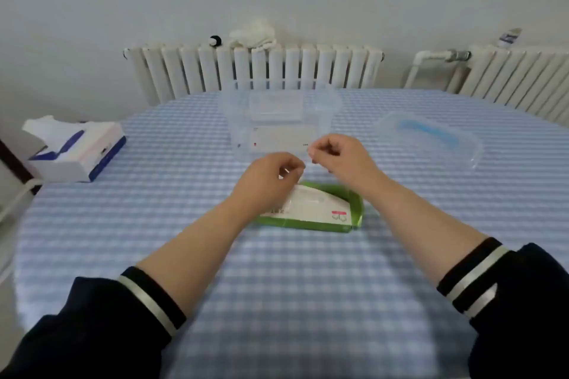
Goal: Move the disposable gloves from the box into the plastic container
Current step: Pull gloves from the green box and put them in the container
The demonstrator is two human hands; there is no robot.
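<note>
Table (277, 271) under blue-and-white checked cloth, radiators (255, 69) behind. Green-and-white glove box (320, 209) lying flat at centre; clear plastic container (278, 114) just beyond it, its lid (431, 138) to the right. Tissue box (77, 148) at far left. Left hand (268, 177) and right hand (341, 157) above the glove box, fingers curled, pinching a thin transparent glove (303, 168) stretched between them, barely visible
</note>
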